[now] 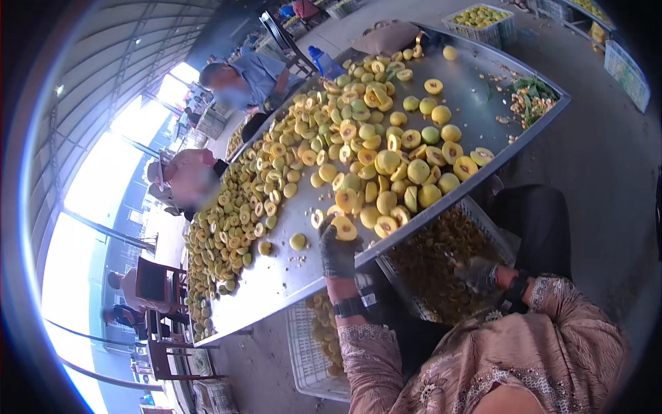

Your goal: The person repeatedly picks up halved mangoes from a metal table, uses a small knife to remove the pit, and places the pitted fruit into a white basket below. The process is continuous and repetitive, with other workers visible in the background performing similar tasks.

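Note:
My left hand (pixel 339 253), in a grey knit glove, is at the near edge of the metal table, its fingers closed around a halved yellow fruit (pixel 344 228) whose cut face shows. My right hand (pixel 477 275), also gloved, hovers over a white plastic crate (pixel 486 222) of brown fruit waste below the table edge. Something small and thin may stick out at its fingertips; whether it is held cannot be told. Whole and halved yellow-green fruits (pixel 362 139) lie in a long heap across the table. A single whole fruit (pixel 297 241) rests apart from them.
Another crate (pixel 305 357) with fruit stands under the table. Pits and leaves (pixel 535 98) lie at the table's far right corner, and a blue bottle (pixel 325 63) at its far side. Two people (pixel 264 77) sit across the table. A raised metal rim (pixel 465 189) borders the tabletop.

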{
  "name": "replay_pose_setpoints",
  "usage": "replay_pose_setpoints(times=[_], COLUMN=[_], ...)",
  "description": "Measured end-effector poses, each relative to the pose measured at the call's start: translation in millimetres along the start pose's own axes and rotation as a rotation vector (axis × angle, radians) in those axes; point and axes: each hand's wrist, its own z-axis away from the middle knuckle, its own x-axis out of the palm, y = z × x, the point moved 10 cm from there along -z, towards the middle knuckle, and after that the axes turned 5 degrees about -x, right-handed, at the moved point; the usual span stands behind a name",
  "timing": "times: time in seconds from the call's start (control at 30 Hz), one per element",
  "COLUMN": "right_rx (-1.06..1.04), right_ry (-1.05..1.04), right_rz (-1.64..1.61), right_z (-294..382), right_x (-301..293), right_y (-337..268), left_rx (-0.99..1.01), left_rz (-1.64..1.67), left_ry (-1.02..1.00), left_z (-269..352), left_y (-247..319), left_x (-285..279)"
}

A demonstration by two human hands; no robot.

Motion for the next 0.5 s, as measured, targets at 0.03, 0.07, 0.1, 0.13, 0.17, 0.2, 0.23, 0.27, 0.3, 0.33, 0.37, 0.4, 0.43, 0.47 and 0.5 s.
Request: replay_pose_setpoints(times=[0.03,0.07,0.1,0.13,0.17,0.2,0.23,0.27,0.3,0.33,0.37,0.4,0.43,0.47,0.5], right_rx=[-0.250,-0.385,-0.389,-0.470,-0.472,-0.551,-0.523,-0.521,-0.496,-0.545,-0.573,-0.604,-0.641,-0.627,-0.612], right_ry=[0.308,0.560,0.634,0.545,0.613,0.520,0.582,0.562,0.588,0.520,0.501,0.482,0.510,0.517,0.522], right_rz=[0.454,0.919,1.004,1.083,1.150,1.185,1.199,1.180,1.173,1.203,1.245,1.286,1.323,1.321,1.318], right_z=[14.2,37.6,42.1,40.5,49.1,47.0,48.7,44.6,42.5,38.9,37.4,36.1,36.6,35.1,34.1], right_x=[-8.0,5.6,27.1,63.3,82.6,113.1,122.9,134.9,139.6,152.7,159.7,165.4,168.0,167.3,166.4], right_y=[-24.3,-41.6,-40.6,-39.1,-33.4,-29.2,-24.1,-19.7,-15.1,-12.0,-10.6,-9.5,-9.4,-7.0,-4.1], left_rx=[0.029,0.034,-0.038,-0.037,-0.064,-0.138,-0.169,-0.195,-0.170,0.001,0.172,0.160,0.271,0.319,0.298], left_rz=[0.185,0.305,0.462,0.621,0.646,0.621,0.575,0.528,0.605,0.341,0.076,-0.053,-0.108,-0.198,-0.273], left_ry=[-0.108,-0.186,-0.164,-0.216,-0.236,-0.138,-0.104,-0.070,-0.138,-0.058,0.018,0.089,0.066,0.097,0.102], left_z=[19.5,33.6,47.4,60.9,70.4,75.5,82.1,87.0,92.8,96.5,100.6,103.7,109.7,114.4,117.3], left_y=[7.2,12.8,5.5,6.7,5.6,-5.3,-11.3,-17.2,-17.0,-7.4,3.4,-1.8,4.8,5.7,1.8], left_x=[14.9,29.2,37.4,50.1,58.5,58.1,59.9,60.5,69.6,62.2,61.0,58.2,63.7,65.1,65.8])
